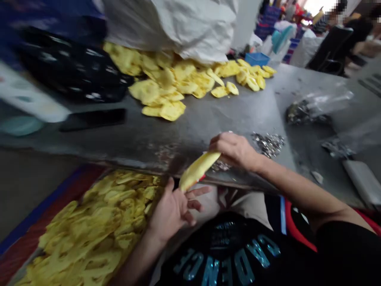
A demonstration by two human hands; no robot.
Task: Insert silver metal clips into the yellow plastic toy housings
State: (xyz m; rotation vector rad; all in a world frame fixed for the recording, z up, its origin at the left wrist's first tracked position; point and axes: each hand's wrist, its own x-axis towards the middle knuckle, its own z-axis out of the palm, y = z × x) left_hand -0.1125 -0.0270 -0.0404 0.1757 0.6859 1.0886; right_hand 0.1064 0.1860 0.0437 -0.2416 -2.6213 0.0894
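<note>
A soft, flat yellow fabric piece (pixel 199 170) hangs over the table's front edge, tilted. My right hand (pixel 235 151) pinches its upper end, fingers closed. At its lower end is my left hand (pixel 175 208), palm up, fingers stretched and apart; the piece touches or lies near the base of the thumb and forefinger. A bit of red shows behind the piece. Small shiny metal parts (pixel 220 165) lie just under my right hand, and a larger heap of metal parts (pixel 269 143) sits to its right.
Similar yellow pieces (pixel 172 85) are piled at the back beside a white sack (pixel 196 28). Many more fill a container (pixel 98 226) below left. A dark phone-like slab (pixel 93 119), a black bag (pixel 74 67), a blue box (pixel 256 59) and a plastic bag (pixel 315 105) lie on the metal table (pixel 232 113).
</note>
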